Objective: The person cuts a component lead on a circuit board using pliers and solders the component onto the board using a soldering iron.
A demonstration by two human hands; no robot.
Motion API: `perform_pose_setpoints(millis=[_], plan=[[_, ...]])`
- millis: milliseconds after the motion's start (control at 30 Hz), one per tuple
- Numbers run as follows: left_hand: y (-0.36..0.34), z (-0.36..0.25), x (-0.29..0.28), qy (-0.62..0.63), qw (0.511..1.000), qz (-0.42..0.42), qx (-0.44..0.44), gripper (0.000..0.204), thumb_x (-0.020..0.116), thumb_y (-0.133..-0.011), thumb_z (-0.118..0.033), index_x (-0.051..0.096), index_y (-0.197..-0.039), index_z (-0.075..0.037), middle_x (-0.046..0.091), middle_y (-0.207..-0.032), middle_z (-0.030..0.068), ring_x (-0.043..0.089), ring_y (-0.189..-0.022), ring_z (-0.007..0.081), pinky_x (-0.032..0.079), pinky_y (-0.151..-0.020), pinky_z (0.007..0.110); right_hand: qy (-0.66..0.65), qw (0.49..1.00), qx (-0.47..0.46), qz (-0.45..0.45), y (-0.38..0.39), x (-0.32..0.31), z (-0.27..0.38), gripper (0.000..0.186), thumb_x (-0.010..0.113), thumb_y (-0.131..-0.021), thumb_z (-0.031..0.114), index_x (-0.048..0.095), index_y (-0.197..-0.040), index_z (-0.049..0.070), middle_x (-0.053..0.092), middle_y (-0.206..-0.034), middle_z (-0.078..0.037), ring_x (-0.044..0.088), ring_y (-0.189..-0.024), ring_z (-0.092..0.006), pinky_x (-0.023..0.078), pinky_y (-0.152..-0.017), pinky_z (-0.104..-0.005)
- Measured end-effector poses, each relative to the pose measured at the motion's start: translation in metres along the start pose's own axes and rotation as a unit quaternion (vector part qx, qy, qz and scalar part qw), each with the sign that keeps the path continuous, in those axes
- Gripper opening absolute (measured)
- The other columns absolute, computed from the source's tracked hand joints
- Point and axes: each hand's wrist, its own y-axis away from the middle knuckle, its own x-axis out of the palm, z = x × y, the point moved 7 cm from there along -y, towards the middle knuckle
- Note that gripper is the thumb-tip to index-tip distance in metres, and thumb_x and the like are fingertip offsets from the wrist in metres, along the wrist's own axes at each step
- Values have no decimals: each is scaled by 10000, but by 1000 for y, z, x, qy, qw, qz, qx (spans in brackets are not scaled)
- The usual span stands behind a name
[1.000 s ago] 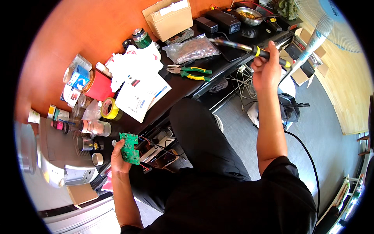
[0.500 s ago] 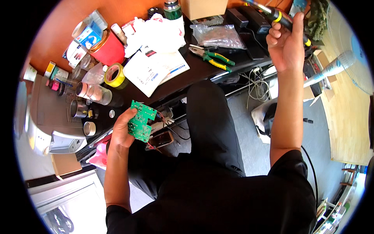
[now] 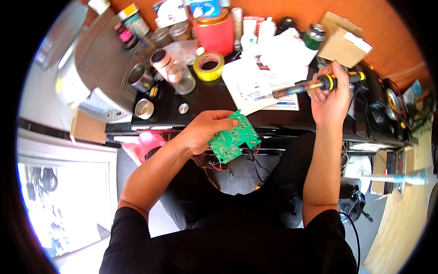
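Observation:
My left hand (image 3: 207, 130) is closed on the edge of a green circuit board (image 3: 232, 142), thumb on its upper face. Red and black wires hang from the board's underside, above my lap. To the right and higher up, my right hand (image 3: 329, 98) grips a soldering iron (image 3: 326, 82) by its black and yellow handle. The iron's thin tip points left, over white papers (image 3: 244, 86) on the dark desk, and is apart from the board.
A yellow tape roll (image 3: 209, 66), glass jar (image 3: 182, 80), red canister (image 3: 214, 34) and steel cup (image 3: 141, 77) stand on the desk (image 3: 205, 98). A grey machine (image 3: 98, 64) is at left. Behind my right hand sits a cardboard box (image 3: 344, 43); a pink bag (image 3: 143, 145) lies below the desk.
My view has turned left. The soldering iron has come down toward the board, its tip now pointing left. The board has moved nearer the middle, still in my left hand.

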Motion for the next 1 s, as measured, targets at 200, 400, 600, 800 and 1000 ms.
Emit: perform_pose_setpoints(millis=[200,400,600,800,1000], plan=[[13,5,-7,21,1000,-3,-18,454,693,-920,-119,566,-1321,50,700,-1148,114,700,-995,187,563,-909,331,45,996,73,-2,5,-16,-48,254,623,-964,264,544,-811,78,465,-620,12,340,-437,-45,245,-416,-217],[12,2,-4,48,999,-3,-13,467,693,-913,-110,559,-1328,57,698,-1156,115,693,-1005,185,553,-926,337,71,997,43,-7,12,-13,-50,218,655,-947,233,576,-837,62,550,-679,-17,418,-472,-57,296,-421,-210],[9,4,-1,70,997,11,-40,463,686,-914,-118,561,-1322,61,699,-1153,122,698,-1004,197,552,-930,343,97,995,26,7,12,-13,-52,193,698,-920,213,607,-835,65,583,-723,-8,441,-525,-31,303,-455,-193],[8,6,-3,72,996,5,-46,452,693,-911,-110,571,-1311,61,707,-1135,118,703,-982,190,559,-908,330,115,993,25,11,13,-15,-54,179,670,-934,195,591,-846,61,562,-732,-16,424,-546,-45,295,-465,-200],[13,-9,-3,-127,990,-50,45,438,683,-917,-71,564,-1313,75,708,-1119,93,667,-988,117,542,-884,277,112,993,18,25,14,-15,-55,151,687,-921,169,611,-844,63,602,-749,-23,438,-563,-30,297,-485,-191]])
